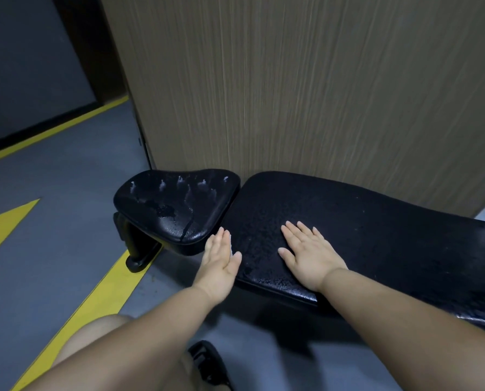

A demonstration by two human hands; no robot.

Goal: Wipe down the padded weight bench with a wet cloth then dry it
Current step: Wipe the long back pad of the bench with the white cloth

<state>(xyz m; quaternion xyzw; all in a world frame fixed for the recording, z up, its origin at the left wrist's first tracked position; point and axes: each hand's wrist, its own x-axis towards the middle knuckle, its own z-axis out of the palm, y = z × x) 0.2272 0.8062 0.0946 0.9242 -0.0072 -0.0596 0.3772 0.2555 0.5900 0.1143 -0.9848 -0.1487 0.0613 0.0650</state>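
The black padded bench has a short seat pad (176, 210) on the left and a long back pad (376, 235) on the right. Both look wet, and the seat pad carries white foamy drops and a small puddle. My left hand (220, 261) lies with straight fingers at the gap between the two pads, against the near edge of the seat pad. A sliver of pale cloth (230, 237) shows beside its fingers; most of it is hidden. My right hand (309, 252) lies flat, palm down, on the near end of the back pad and holds nothing.
A wood-grain panel (292, 94) stands right behind the bench. The bench's black leg (136, 249) stands on a grey floor with yellow lines (105, 292). My knee (94, 334) and a black sandal (210, 362) are at the bottom.
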